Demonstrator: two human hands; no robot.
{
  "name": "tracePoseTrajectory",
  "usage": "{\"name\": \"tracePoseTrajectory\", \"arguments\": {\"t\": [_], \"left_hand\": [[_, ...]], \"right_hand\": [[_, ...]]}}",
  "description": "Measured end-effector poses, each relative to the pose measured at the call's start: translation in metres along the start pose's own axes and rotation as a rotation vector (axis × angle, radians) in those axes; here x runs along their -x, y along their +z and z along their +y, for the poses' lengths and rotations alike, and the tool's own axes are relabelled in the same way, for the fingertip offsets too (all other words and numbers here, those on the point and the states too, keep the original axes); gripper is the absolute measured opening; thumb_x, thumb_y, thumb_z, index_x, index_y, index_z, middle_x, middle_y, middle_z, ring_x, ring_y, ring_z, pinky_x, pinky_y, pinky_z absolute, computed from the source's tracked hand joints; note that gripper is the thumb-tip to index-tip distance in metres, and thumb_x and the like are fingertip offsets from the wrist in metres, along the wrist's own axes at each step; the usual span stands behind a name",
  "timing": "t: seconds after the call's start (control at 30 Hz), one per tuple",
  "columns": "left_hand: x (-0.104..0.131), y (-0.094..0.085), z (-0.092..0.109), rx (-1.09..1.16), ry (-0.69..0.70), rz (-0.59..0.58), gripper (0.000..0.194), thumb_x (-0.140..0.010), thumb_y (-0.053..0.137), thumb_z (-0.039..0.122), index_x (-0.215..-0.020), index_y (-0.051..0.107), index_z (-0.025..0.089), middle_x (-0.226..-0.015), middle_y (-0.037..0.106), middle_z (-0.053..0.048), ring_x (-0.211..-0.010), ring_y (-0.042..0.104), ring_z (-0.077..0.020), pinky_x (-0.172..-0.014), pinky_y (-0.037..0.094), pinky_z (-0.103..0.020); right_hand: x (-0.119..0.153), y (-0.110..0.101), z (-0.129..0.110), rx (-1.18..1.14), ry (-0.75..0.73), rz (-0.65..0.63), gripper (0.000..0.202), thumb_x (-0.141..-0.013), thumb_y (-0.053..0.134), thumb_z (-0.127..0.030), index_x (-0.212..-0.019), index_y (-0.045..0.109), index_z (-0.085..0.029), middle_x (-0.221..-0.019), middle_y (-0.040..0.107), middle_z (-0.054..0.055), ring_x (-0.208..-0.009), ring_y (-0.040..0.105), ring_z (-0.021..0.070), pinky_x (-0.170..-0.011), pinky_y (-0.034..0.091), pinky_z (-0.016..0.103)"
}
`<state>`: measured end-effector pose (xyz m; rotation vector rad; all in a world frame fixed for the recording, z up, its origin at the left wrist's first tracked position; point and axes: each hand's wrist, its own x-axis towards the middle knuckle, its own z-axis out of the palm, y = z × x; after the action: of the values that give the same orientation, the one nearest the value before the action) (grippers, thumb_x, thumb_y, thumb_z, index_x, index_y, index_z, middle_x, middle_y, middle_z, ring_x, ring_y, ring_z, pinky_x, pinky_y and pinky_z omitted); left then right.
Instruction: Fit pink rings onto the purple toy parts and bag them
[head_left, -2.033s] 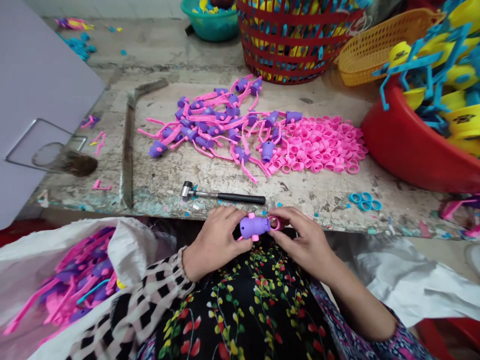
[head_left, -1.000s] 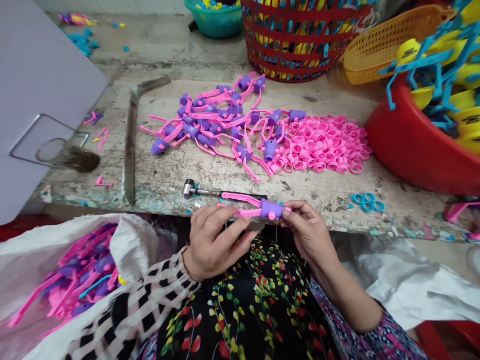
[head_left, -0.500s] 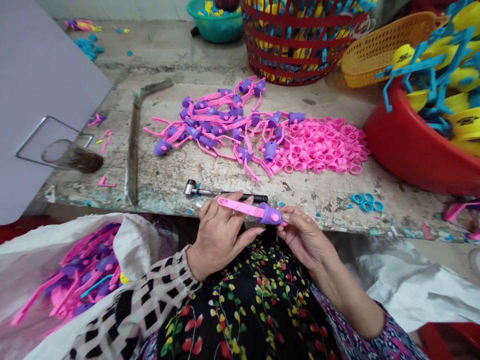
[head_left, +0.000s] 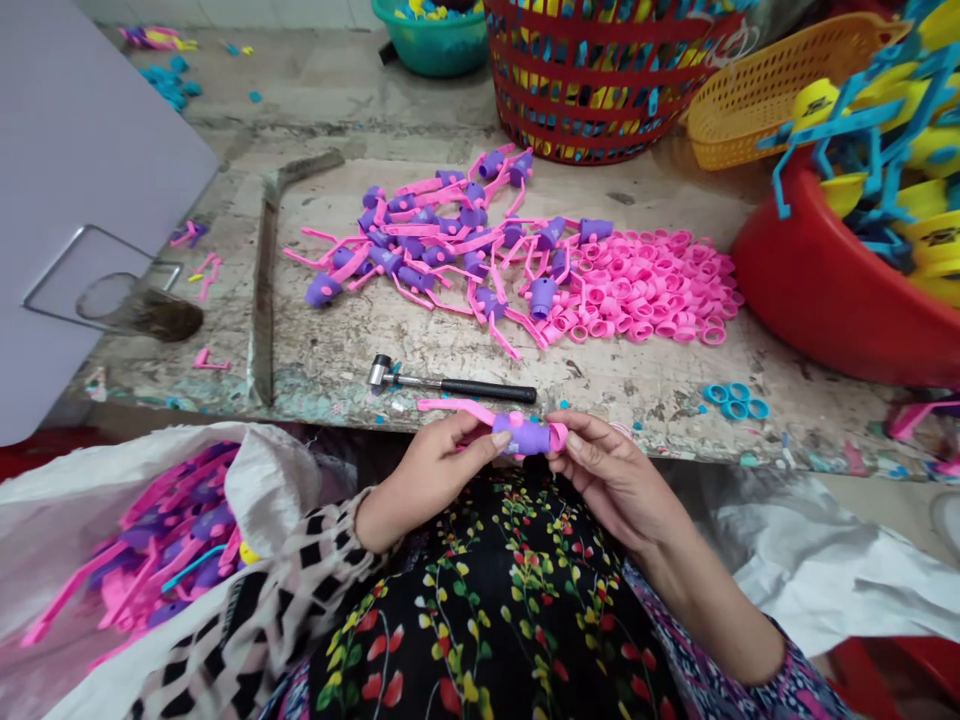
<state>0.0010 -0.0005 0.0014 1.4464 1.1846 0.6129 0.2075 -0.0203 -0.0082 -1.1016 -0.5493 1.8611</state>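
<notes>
"Here's the purple-and-pink piece (head_left: 532, 437), up between your hands, just by the near edge of the desk (head_left: 322, 345). How does it handle?"

"Light, stiff, slightly slick, I'd guess; the broad barrel (head_left: 527, 438) looks your best hold."

"And the looks?"

"Smooth purple, pink knob (head_left: 516, 420) on top, pink arm (head_left: 459, 405) reaching left. Your left hand (head_left: 426, 470) pinches the barrel; your right hand (head_left: 616, 470) pinches a pink ring (head_left: 558, 437) at its end, seated or not, I can't tell."

"Beyond, a hammer (head_left: 480, 389) lies on the desk."
</notes>
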Motion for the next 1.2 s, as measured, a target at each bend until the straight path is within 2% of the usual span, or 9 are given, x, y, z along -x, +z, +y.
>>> {"name": "tracePoseTrajectory", "arguments": {"t": [0.07, 0.17, 0.27, 0.4, 0.67, 1.2], "left_hand": [[-0.002, 0.002, -0.001, 0.232, -0.12, -0.039, 0.03, -0.086, 0.059, 0.043, -0.097, 0.067, 0.016, -0.094, 0.071, -0.004, -0.087, 0.064, -0.019, -0.082, 0.049, -0.032], [-0.003, 0.004, -0.004, 0.427, -0.24, -0.098, 0.031, -0.083, 0.063, 0.043, -0.095, 0.069, 0.015, -0.088, 0.072, -0.005, -0.082, 0.065, -0.0178, -0.084, 0.049, -0.033], [-0.003, 0.003, -0.007, 0.525, -0.333, -0.156, 0.032, -0.08, 0.067, 0.043, -0.096, 0.07, 0.015, -0.087, 0.073, -0.006, -0.079, 0.066, -0.0163, -0.085, 0.049, -0.032], [-0.002, 0.002, -0.01, 0.588, -0.406, -0.176, 0.033, -0.075, 0.073, 0.042, -0.094, 0.071, 0.015, -0.084, 0.073, -0.006, -0.074, 0.066, -0.0148, -0.08, 0.05, -0.03], [-0.003, 0.001, -0.014, 0.587, -0.429, -0.191, 0.032, -0.078, 0.07, 0.044, -0.09, 0.071, 0.014, -0.08, 0.072, -0.005, -0.062, 0.063, -0.0096, -0.065, 0.048, -0.021], [-0.001, 0.0, -0.016, 0.578, -0.469, -0.185, 0.033, -0.078, 0.07, 0.041, -0.094, 0.071, 0.012, -0.077, 0.071, -0.006, -0.061, 0.061, -0.0102, -0.064, 0.047, -0.021]], "right_hand": [[0.002, 0.0, -0.002, 0.038, -0.021, -0.01, 0.027, -0.068, 0.08, -0.027, -0.095, 0.074, -0.026, -0.086, 0.069, -0.001, -0.07, 0.063, 0.0094, -0.07, 0.055, 0.023], [0.004, -0.002, -0.002, 0.092, -0.027, -0.02, 0.026, -0.069, 0.079, -0.03, -0.094, 0.074, -0.026, -0.08, 0.07, -0.001, -0.069, 0.063, 0.0113, -0.069, 0.055, 0.026], [0.003, -0.003, 0.0, 0.107, -0.046, 0.007, 0.027, -0.068, 0.08, -0.031, -0.094, 0.074, -0.026, -0.076, 0.069, -0.001, -0.064, 0.062, 0.0112, -0.065, 0.054, 0.026], [0.003, -0.004, 0.002, 0.117, -0.062, 0.023, 0.027, -0.067, 0.081, -0.031, -0.092, 0.074, -0.025, -0.074, 0.067, -0.001, -0.064, 0.06, 0.0116, -0.064, 0.053, 0.026], [0.002, -0.008, 0.002, 0.083, -0.044, 0.014, 0.025, -0.069, 0.079, -0.027, -0.093, 0.073, -0.026, -0.083, 0.067, -0.001, -0.067, 0.06, 0.0098, -0.065, 0.052, 0.023], [0.0, -0.011, 0.003, -0.123, 0.067, -0.033, 0.023, -0.073, 0.078, -0.025, -0.095, 0.072, -0.021, -0.077, 0.071, 0.0, -0.068, 0.067, 0.0093, -0.065, 0.056, 0.018]]}}
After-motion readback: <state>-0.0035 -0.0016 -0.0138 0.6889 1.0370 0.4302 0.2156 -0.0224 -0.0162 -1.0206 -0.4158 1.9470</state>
